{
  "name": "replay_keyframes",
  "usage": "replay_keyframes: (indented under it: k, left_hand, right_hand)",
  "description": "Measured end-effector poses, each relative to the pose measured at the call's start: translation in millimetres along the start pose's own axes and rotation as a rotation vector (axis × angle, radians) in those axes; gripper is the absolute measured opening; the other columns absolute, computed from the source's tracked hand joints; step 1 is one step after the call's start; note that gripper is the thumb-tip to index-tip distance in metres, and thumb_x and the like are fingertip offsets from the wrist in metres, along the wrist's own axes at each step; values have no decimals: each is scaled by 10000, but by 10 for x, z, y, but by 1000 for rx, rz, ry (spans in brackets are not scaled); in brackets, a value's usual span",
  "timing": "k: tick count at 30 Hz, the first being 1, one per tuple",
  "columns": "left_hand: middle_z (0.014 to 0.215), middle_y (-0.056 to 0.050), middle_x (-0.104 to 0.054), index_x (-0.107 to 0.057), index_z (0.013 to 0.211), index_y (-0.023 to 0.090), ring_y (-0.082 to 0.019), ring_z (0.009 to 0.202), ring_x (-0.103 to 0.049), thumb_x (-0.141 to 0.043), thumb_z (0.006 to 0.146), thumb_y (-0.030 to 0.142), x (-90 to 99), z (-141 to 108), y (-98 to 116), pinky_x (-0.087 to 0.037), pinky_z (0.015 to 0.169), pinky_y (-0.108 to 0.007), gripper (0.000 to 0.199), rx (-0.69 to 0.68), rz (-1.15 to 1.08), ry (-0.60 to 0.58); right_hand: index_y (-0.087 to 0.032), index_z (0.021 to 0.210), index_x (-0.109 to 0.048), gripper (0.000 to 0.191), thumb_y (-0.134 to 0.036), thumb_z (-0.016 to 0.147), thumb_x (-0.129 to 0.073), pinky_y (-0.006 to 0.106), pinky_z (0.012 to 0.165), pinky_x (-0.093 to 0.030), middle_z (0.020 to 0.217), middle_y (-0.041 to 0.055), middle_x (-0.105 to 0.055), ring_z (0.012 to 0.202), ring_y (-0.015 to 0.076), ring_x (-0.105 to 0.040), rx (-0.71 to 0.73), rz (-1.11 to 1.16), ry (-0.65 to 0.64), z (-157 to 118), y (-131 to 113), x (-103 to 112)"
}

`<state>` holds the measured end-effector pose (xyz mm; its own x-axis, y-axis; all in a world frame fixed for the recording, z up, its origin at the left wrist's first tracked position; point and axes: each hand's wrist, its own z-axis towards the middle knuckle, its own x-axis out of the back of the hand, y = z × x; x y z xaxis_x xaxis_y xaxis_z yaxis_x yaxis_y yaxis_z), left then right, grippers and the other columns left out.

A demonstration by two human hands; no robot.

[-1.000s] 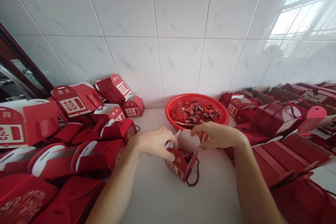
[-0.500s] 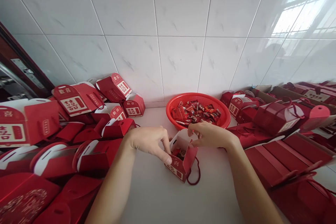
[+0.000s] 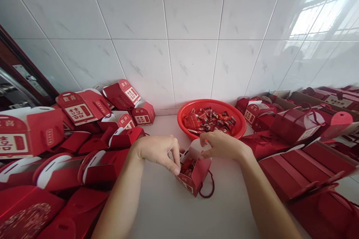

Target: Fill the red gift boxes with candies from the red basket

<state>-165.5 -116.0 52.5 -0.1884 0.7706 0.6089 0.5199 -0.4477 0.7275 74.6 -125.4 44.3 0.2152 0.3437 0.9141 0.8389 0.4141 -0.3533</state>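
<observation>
Pinching the left wall of a small red box (image 3: pixel 202 173) between thumb and curled fingertips, the left hand (image 3: pixel 159 149) seemed to steady it and hold that side outward. The right hand (image 3: pixel 224 145) came over from the opposite side, its thumb against the upper flap and its index finger bent near the raised white panel; whether those fingers gripped or only pressed, the picture did not tell. Held that way, the box probably kept its mouth open, with red packets (image 3: pixel 188 167) visible inside. It stood at an angle on the white desk (image 3: pixel 168 209), between the two forearms, its dark red cord (image 3: pixel 212 183) looped loosely on the surface to the right, likely out of the opening's way. Just beyond the hands, near the desk's far edge and the tiled wall (image 3: pixel 193 67), sat a red basket (image 3: pixel 239 114) of wrapped sweets (image 3: pixel 215 119), perhaps set there to be within reach of both hands. Along the desk's left side, red boxes (image 3: pixel 105 170) crowded in rows and piles, many with flaps raised. Toward its right side lay flatter red cartons (image 3: pixel 298 170), overlapping, perhaps to save room, with corded boxes (image 3: pixel 288 125) behind them.
</observation>
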Motion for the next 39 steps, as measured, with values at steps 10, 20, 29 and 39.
replay_keyframes:
  k: [10, 20, 29, 39]
  left_hand:
    - [1097, -21, -700, -808, 956, 272, -205, 934, -632, -854, 655, 434, -82, -30, 150, -440, 733, -236, 345, 205, 282, 86]
    - [1106, -1, -750, -754, 1103, 253, -225, 1043, -638, -851, 656, 420, -63, 89, 225, -483, 818, -252, 487, 185, 274, -62]
    - [1064, -35, -769, -758, 1052, 207, -218, 992, -684, -832, 679, 362, -87, 134, 163, -515, 800, -259, 410, 174, 237, -25]
    - [878, -25, -762, -752, 884, 178, -179, 810, -685, -711, 769, 310, -74, 225, 74, -493, 698, -242, 180, 160, 156, 22]
  right_hand:
    - [-178, 1046, -648, 364, -368, 768, -786, 286, 656, -371, 991, 95, -723, 953, 291, -685, -112, -238, 81, 71, -210, -107]
    - [-178, 1167, -496, 410, -253, 825, -711, 276, 581, -309, 1022, 93, -728, 925, 277, -704, -92, -119, 241, -15, -135, -436]
    - [-242, 1310, -473, 573, -192, 790, -708, 318, 766, -478, 1187, 85, -704, 1082, 286, -681, 73, 147, 401, -43, 7, -747]
    - [-268, 1323, -513, 485, -168, 854, -593, 407, 1003, -498, 1335, 63, -650, 1212, 239, -626, 234, 505, 519, -40, 122, -1034]
